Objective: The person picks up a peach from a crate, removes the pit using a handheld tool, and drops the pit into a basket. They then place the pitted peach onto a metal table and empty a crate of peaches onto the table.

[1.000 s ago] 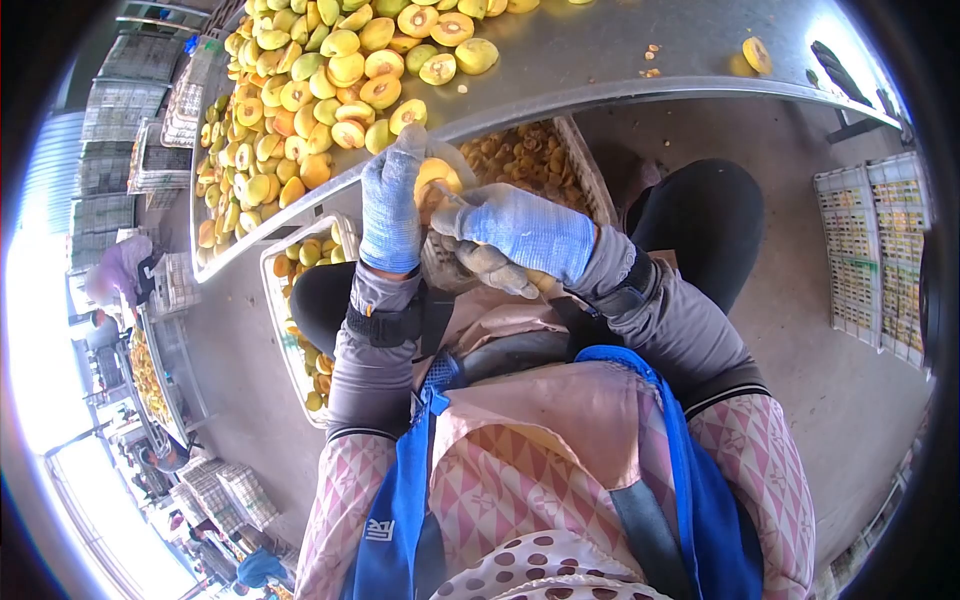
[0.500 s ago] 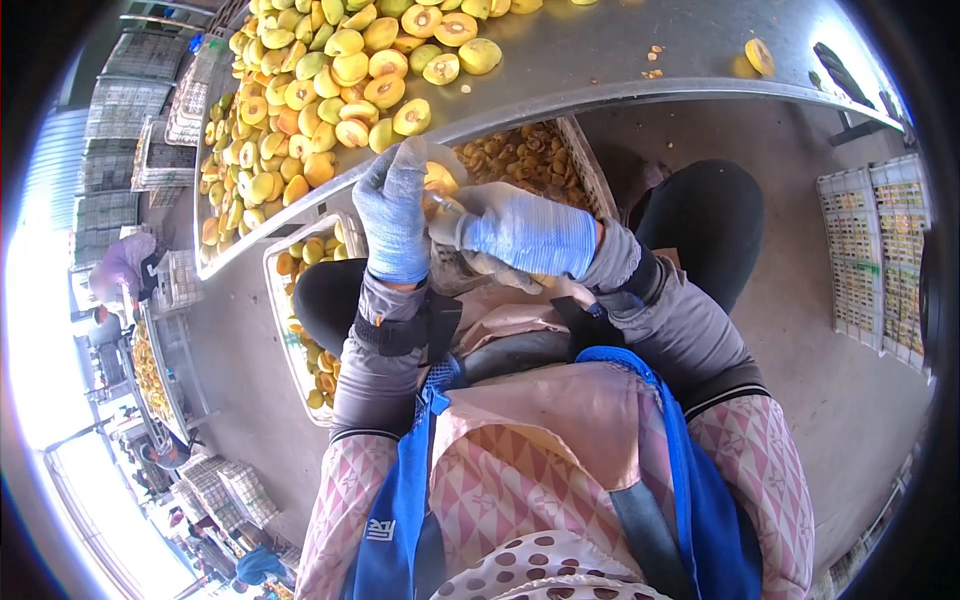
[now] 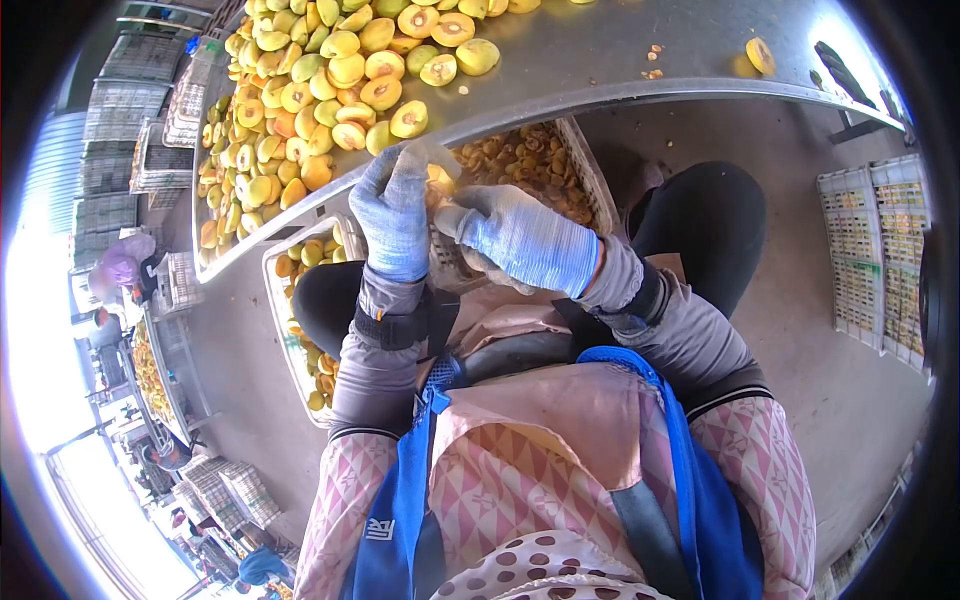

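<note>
My left hand (image 3: 394,215), in a pale blue-grey work glove, is closed around a yellow peach half (image 3: 440,180) just beyond the table edge. My right hand (image 3: 530,235), in a matching glove, is curled shut right beside that fruit. Its fingers hide most of what they grip; I cannot make out the thing. Below both hands sits a crate (image 3: 590,165) holding brownish fruit pieces (image 3: 525,160). A large heap of halved yellow-green peaches (image 3: 300,110) lies on the metal table (image 3: 580,55) ahead of my left hand.
A white crate of peach halves (image 3: 318,375) stands by my left knee. A single half (image 3: 760,56) and some scraps (image 3: 653,72) are on the table's right. Stacked crates (image 3: 875,260) stand at right. Another person (image 3: 128,265) works far left near a second fruit table.
My right hand has turned slightly and shifted at the fruit, and the metal tip seen between the hands is now hidden. My left hand keeps the peach half in nearly the same place.
</note>
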`<state>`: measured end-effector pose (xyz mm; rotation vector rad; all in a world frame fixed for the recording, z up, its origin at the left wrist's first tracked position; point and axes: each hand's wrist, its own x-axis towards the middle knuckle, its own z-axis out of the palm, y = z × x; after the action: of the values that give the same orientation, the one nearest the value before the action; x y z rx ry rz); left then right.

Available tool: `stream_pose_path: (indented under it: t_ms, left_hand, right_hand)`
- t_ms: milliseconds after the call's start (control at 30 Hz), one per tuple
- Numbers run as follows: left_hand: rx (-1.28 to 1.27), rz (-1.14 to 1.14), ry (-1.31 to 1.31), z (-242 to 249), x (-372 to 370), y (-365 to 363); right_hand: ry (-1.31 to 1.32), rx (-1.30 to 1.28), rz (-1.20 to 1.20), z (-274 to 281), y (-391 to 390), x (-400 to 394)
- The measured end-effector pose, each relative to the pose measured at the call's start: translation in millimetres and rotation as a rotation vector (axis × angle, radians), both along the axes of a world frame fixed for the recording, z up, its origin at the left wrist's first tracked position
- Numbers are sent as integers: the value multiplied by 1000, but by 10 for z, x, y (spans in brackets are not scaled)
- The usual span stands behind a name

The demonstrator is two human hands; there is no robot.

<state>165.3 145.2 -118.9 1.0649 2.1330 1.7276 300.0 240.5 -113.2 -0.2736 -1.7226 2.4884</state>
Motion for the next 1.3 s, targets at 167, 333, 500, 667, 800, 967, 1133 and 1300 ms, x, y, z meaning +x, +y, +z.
stream_pose_path:
  t_ms: [167,333,500,667,800,967,1133,1300]
  left_hand:
    - [43,-114,-331,50,-25,-44]
    - [239,-219,-525,19,62,-28]
    - [368,-156,-786,-84,-24,-134]
    - [195,61,-322,-44,-112,-262]
    - [141,191,-353,342,-491,-833]
    - [-602,479,451,63,-1962,-2832]
    - [-1111,439,609,328,-1599,-2214]
    - [-718,72,501,111,-1445,-433]
  right_hand:
    - [-145,-711,336,-121,75,25]
    - [-87,-1004,561,-190,122,31]
    - [-128,-630,378,-53,166,98]
    - [32,542,88,-187,-6,-53]
    - [4,881,87,-159,44,15]
    - [-150,1170,51,-270,2,130]
    - [-125,1172,9,-231,13,123]
    - [-62,1124,-190,-241,101,60]
